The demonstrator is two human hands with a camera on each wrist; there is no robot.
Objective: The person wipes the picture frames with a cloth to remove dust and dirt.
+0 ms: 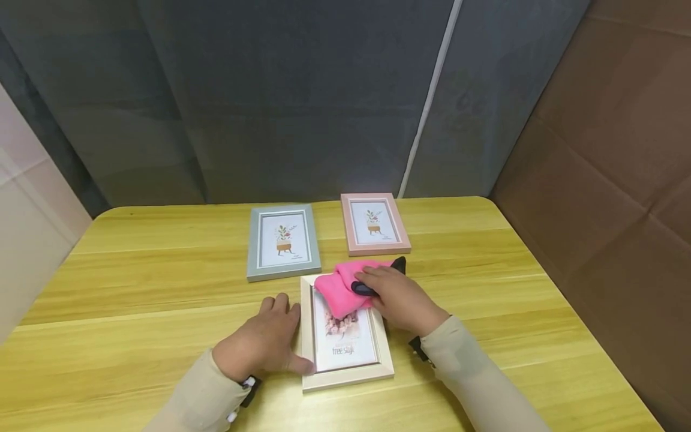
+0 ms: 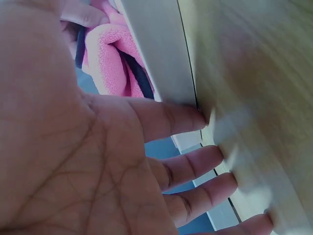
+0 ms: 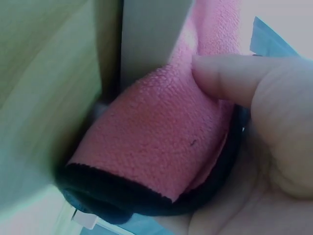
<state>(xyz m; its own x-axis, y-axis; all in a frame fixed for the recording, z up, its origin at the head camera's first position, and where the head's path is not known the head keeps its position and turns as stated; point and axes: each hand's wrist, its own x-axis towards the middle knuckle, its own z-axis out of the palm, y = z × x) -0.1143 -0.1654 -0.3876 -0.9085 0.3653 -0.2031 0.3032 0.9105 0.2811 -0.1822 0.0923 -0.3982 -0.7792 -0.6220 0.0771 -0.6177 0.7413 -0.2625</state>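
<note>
A cream photo frame (image 1: 347, 380) with a floral print lies flat near the front middle of the table. A folded pink cloth with black edging (image 1: 337, 294) covers the frame's upper part. My right hand (image 1: 403, 300) grips this cloth; the right wrist view shows the thumb pressing into the pink cloth (image 3: 151, 132). At the frame's left side is my left hand (image 1: 264, 341), fingers spread and fairly straight. Its thumb rests at the frame's lower left corner, while in the left wrist view the fingertips (image 2: 227, 183) touch the wooden surface.
Behind the cream frame lie a grey-blue photo frame (image 1: 284, 274) on the left and a pink photo frame (image 1: 378, 248) on the right, both showing plant prints. The wooden table (image 1: 151, 288) meets a dark cloth backdrop (image 1: 302, 108), with a brown panel (image 1: 615, 180) at right.
</note>
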